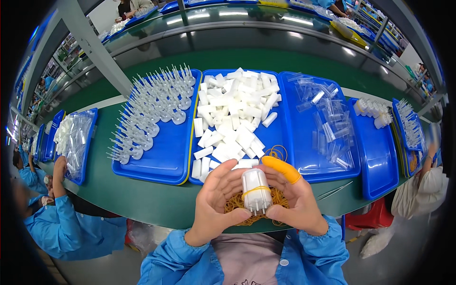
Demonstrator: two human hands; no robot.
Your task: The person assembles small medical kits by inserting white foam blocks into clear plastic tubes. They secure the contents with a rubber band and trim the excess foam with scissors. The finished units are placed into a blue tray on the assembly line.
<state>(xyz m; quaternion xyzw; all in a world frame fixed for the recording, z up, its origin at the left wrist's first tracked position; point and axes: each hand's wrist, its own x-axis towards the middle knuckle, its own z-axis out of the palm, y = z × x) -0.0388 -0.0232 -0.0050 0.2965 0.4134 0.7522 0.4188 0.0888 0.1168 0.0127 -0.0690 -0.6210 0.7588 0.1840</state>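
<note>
Between my hands is a white, rounded cylindrical part (255, 181) with a clear outer layer. A yellow rubber band (256, 191) circles it, and several short prongs stick out of its near end. My left hand (213, 197) is closed on its left side, thumb by the prongs. My right hand (299, 199) grips the other side and wears an orange finger cot (282, 168) on one finger. Under the part lies a heap of rubber bands (232, 205), partly hidden by my hands. Just beyond, white foam blocks (232, 114) fill the middle of a blue tray (278, 135).
To the left, a blue tray (164, 166) holds rows of clear pronged parts (152, 102). Clear plastic tubes (327, 128) lie in a tray on the right. Farther right, another tray (377, 156) holds finished-looking white bundles (373, 108). Tweezers (335, 190) rest near the table edge. A co-worker (71, 223) sits left.
</note>
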